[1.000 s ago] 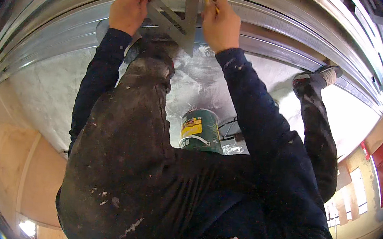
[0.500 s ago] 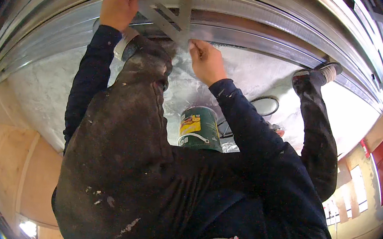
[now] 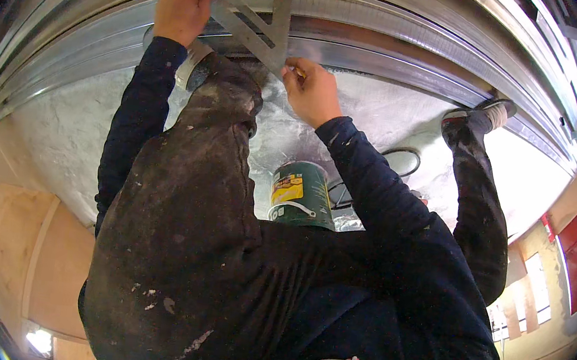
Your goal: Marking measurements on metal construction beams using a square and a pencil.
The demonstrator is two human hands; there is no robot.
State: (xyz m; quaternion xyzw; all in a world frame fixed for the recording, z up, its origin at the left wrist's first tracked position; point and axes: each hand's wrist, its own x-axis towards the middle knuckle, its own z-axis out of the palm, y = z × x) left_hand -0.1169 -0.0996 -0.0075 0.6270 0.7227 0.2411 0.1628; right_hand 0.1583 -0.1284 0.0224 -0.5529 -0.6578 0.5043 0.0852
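A flat metal triangle square [image 3: 280,28] with a slot cut through it lies against the long galvanised metal profiles [image 3: 381,38]. My left hand [image 3: 183,11] is closed on its left corner, thumb and fingers pinching the edge. At the square's lower right corner is my right hand [image 3: 312,92], its fingers closed in a pinch. A small yellowish bit shows between those fingers, too little to name. The fingertips are close to the square's edge; whether they touch it I cannot tell.
Below my arms, between my legs, a green bucket [image 3: 301,194] with a yellow label stands on the pale, smeared floor [image 3: 381,105]. A black hoop [image 3: 403,162] lies right of it. My shod feet reach the profiles. Wooden panels [image 3: 12,235] stand at the left.
The view has shifted very slightly. My right hand has turned a little at the square's corner, and a yellowish bit now shows in its fingers. My left hand keeps its hold.
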